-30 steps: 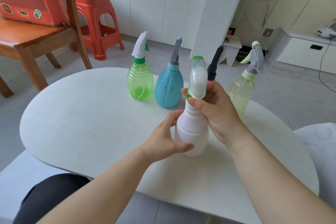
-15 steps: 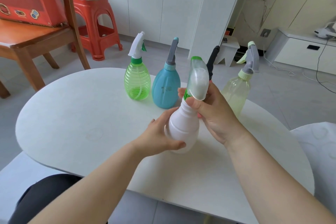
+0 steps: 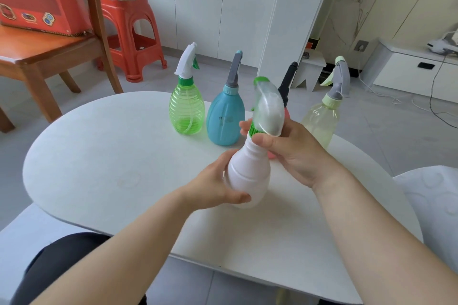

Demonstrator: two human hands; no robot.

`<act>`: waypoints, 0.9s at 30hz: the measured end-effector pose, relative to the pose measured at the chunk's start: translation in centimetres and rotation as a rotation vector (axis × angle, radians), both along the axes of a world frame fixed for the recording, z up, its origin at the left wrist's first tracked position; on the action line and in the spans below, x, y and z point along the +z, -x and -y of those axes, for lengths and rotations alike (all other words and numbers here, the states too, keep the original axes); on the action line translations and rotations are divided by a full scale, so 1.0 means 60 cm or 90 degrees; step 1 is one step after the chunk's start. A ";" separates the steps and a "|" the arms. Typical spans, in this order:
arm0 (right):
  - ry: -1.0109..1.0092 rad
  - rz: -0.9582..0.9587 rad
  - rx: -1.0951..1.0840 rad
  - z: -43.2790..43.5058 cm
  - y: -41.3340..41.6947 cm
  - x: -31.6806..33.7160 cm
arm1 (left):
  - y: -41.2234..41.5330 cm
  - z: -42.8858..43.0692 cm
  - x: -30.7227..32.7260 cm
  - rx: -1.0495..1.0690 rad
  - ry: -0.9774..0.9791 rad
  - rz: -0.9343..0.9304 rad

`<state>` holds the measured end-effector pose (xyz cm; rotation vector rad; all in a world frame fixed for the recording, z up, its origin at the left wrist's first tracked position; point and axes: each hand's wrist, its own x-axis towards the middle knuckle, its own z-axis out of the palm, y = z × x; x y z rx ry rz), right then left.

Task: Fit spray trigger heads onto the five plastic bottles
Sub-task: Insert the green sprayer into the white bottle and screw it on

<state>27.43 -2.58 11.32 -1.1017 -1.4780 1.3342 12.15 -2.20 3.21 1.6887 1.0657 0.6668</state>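
Note:
My left hand [image 3: 218, 182] grips the body of a white bottle [image 3: 249, 176], which is tilted and lifted off the white table [image 3: 99, 161]. My right hand [image 3: 295, 153] holds its translucent trigger head [image 3: 269, 111] at the green collar on the neck. Behind stand a green bottle [image 3: 186, 114] with a white trigger, a blue bottle [image 3: 224, 122] with a grey trigger, and a pale yellow bottle [image 3: 321, 122] with a grey trigger. A black trigger [image 3: 287, 82] rises from a fourth bottle mostly hidden behind my right hand.
A wooden chair [image 3: 49, 54] carrying a red box [image 3: 37, 0] stands at the far left, with a red plastic stool [image 3: 128, 32] behind it. White cupboards line the back wall. A white cushion [image 3: 431, 205] lies at the table's right.
The white bottle has been lifted and tilted, base swinging left, top leaning right. Both hands kept their hold on it.

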 end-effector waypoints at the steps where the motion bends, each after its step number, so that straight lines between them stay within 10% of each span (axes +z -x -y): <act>1: -0.001 -0.012 -0.008 -0.001 0.004 0.000 | 0.000 -0.002 0.001 0.011 0.006 0.006; 7: -0.103 0.089 -0.232 0.003 0.045 -0.018 | -0.017 0.015 -0.007 0.168 -0.077 -0.016; 16: -0.015 0.126 0.051 -0.015 0.031 0.008 | -0.001 0.009 0.003 0.036 -0.017 0.010; 27: -0.123 0.054 -0.233 -0.007 0.067 -0.028 | -0.020 0.016 -0.026 0.137 -0.037 0.054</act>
